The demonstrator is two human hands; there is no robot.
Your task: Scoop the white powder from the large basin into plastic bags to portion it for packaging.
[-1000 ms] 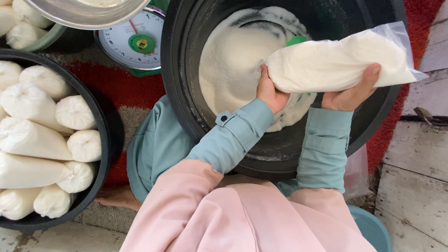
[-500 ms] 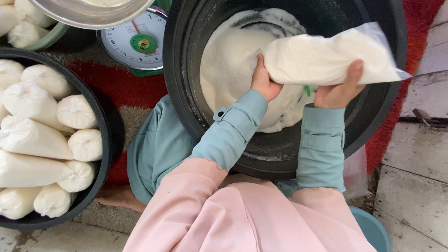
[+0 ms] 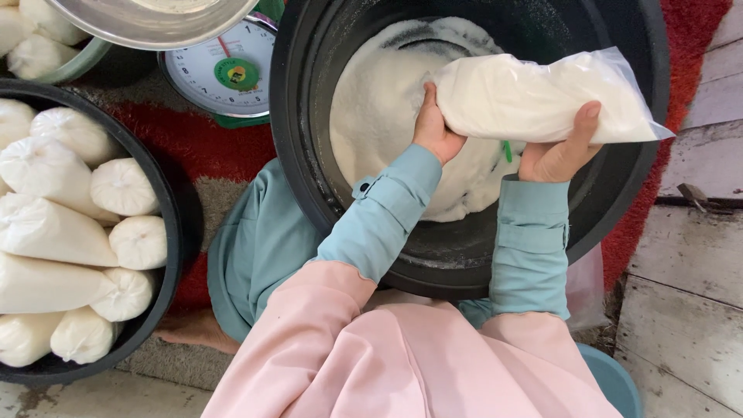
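Observation:
A clear plastic bag (image 3: 534,97) filled with white powder lies sideways above a big black basin (image 3: 619,201). My left hand (image 3: 432,128) grips the bag's left end. My right hand (image 3: 559,151) cups it from below, with the thumb up over its side. The bag's loose open end points right. White powder (image 3: 379,101) is heaped inside the basin under the bag. A small green thing (image 3: 507,151) pokes out of the powder between my hands.
A black tub (image 3: 166,232) at the left holds several tied bags of white powder (image 3: 54,232). A kitchen scale (image 3: 224,73) with a metal bowl (image 3: 147,19) stands behind it. A red mat (image 3: 155,128) covers the floor, with wooden boards (image 3: 689,248) at the right.
Both hands have moved the filled bag slightly up and to the left over the basin and tilted it closer to level. The grip is unchanged.

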